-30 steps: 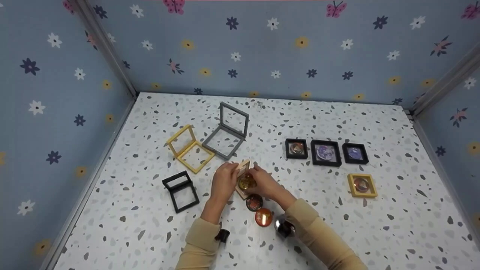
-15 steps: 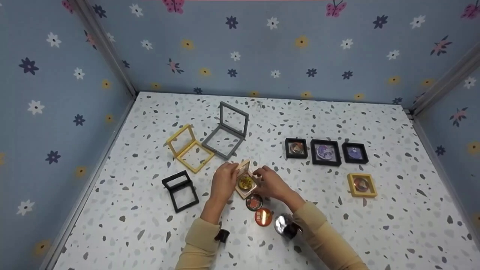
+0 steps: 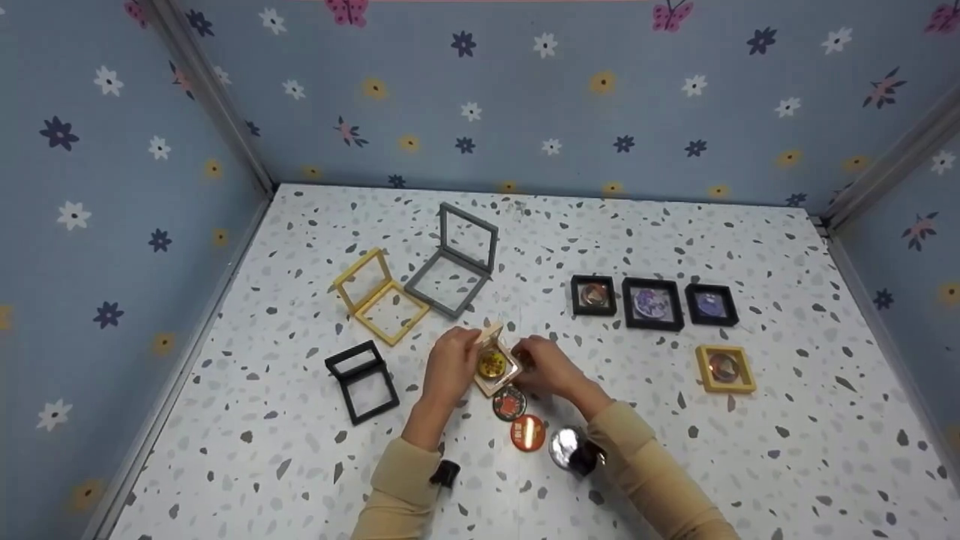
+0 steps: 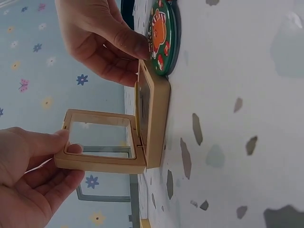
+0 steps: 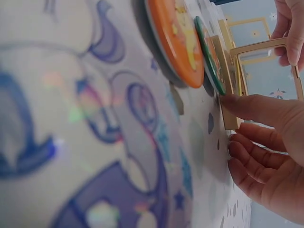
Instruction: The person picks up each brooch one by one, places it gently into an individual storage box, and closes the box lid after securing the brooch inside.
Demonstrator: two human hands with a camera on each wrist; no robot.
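Note:
A small beige display frame point(image 3: 498, 381) stands hinged open on the table, its lid point(image 4: 99, 166) raised. My left hand point(image 3: 448, 367) pinches the lid's outer edge between thumb and fingers. Inside the base lies a round yellow badge point(image 3: 492, 364). At the base's right corner, my right hand point(image 3: 551, 366) holds the edge, thumb point(image 5: 242, 105) on one side and fingers curled at the other. A green-rimmed badge point(image 3: 510, 403) lies against or very near the base. Closer to me are an orange badge point(image 3: 527, 433) and a larger shiny badge point(image 3: 564, 444), partly covered by the right wrist camera.
Open frames in yellow point(image 3: 405, 330), grey point(image 3: 450, 309) and black point(image 3: 367, 412) stand on the left. To the right lie black frames point(image 3: 652, 325) and a yellow frame point(image 3: 724, 390) holding badges. Flowered walls point(image 3: 510, 112) enclose the speckled table point(image 3: 787, 300).
My right hand has drawn back from the yellow badge, which lay under its fingers, to the base's right corner. My left hand has kept its grip on the lid.

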